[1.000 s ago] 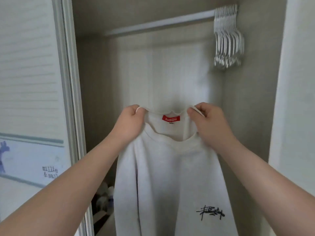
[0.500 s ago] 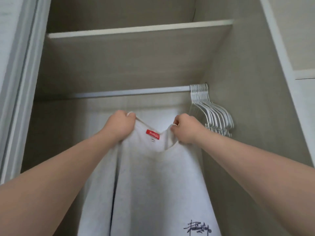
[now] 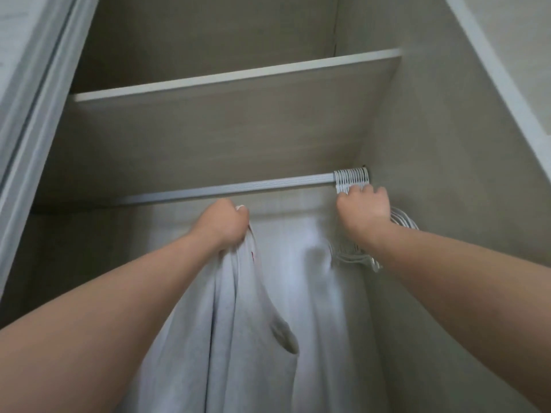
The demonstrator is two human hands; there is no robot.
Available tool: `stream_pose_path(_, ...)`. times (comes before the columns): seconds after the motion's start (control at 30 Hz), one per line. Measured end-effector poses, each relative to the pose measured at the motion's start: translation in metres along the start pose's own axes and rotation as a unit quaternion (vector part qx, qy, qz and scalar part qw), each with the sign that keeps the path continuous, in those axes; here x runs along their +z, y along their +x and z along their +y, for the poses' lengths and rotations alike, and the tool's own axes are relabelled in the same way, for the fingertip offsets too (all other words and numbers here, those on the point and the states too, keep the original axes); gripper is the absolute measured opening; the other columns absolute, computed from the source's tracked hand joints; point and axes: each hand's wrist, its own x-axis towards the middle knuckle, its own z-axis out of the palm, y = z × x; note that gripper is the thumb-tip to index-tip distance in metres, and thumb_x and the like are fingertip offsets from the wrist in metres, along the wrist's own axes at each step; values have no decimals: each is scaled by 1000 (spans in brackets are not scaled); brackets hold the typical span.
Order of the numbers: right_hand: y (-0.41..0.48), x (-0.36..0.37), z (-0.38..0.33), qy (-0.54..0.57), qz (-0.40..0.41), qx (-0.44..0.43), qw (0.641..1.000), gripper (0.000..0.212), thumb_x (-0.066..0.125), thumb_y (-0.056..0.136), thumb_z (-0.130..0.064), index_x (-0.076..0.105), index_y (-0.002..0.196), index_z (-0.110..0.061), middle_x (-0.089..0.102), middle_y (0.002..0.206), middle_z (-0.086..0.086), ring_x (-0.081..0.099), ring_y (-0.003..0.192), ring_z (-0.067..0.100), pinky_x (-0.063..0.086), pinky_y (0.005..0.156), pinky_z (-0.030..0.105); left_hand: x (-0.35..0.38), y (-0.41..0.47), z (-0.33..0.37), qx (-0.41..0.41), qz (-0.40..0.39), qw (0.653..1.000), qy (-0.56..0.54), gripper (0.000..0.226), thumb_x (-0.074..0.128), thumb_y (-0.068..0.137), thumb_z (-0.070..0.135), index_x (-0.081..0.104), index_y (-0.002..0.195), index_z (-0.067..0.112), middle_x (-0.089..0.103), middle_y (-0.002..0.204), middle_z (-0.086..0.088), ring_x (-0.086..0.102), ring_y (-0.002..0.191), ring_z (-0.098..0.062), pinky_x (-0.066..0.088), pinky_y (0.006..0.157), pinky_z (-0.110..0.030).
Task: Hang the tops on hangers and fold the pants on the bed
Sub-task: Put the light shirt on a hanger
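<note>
Right hand (image 3: 363, 208) shifted to grip thin white wire hangers (image 3: 351, 177), left hand (image 3: 223, 228) clutching soft pale top (image 3: 238, 368)

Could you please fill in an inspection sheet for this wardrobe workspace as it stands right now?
Surface: nothing seen.
Job's things: white top hangs bunched from the left hand; white hangers are hooked in a tight bunch at the right end of the rail.
Clutter: nothing seen.
Hands: left hand grips the white top at its upper edge; right hand has its fingers curled round the necks of the white hangers, just under the rail.
Cables: nothing seen.
Surroundings: open wardrobe, with a shelf above the rail, a side wall at the right and a door frame at the left.
</note>
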Motion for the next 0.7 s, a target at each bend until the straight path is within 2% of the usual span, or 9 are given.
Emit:
stream_pose_path(0.17,11,5,7,19,13,-3,1000,40,47,95,-8,58,132,-15,56,135,12,50,127,33,39,98,39,-8,-4,-20,-19,11,999,32,42,39,101,24,49,65,4,63,84,-28,61,85,-38,35,66,-32)
stream_pose_path(0.37,13,-3,12,64,60,-12,996,37,45,95,-5,59,128,-10,57,128,15,55,121,35,42,97,40,-17,-13,-23,-21,4,999,46,40,38,102,25,63,89,-4,67,103,-32,63,98,-41,44,77,-35)
stream_pose_path(0.43,11,-8,10,136,53,1,989,35,45,94,-1,59,126,-4,53,126,18,58,117,40,46,94,43,-21,-16,-21,-24,6,999,43,40,38,101,26,63,91,-3,68,103,-29,63,99,-40,46,80,-36)
stream_pose_path(0.5,6,-15,6,278,29,39,959,28,46,94,-2,61,117,1,52,124,22,59,112,44,47,90,44,-28,-20,-18,-23,9,999,38,41,38,101,26,64,91,-4,69,101,-27,63,97,-40,46,80,-36)
stream_pose_path(0.6,-7,-26,-1,464,-3,111,879,17,50,95,-13,62,98,-2,61,108,26,62,102,41,45,77,35,-40,-29,-16,-21,15,999,32,39,39,100,24,63,85,-3,69,96,-27,63,93,-39,46,78,-36)
stream_pose_path(0.63,-13,-29,-3,518,-17,128,845,17,50,95,-16,61,97,-3,62,100,24,64,95,39,45,71,32,-44,-32,-16,-19,17,999,31,38,39,100,24,61,82,-1,69,94,-26,63,91,-38,46,77,-36)
stream_pose_path(0.7,-29,-35,-9,625,-45,152,764,16,45,96,-16,56,95,-5,57,84,18,59,65,29,43,50,24,-53,-38,-14,-15,24,999,30,35,39,100,24,57,78,2,67,92,-25,61,90,-38,44,74,-35)
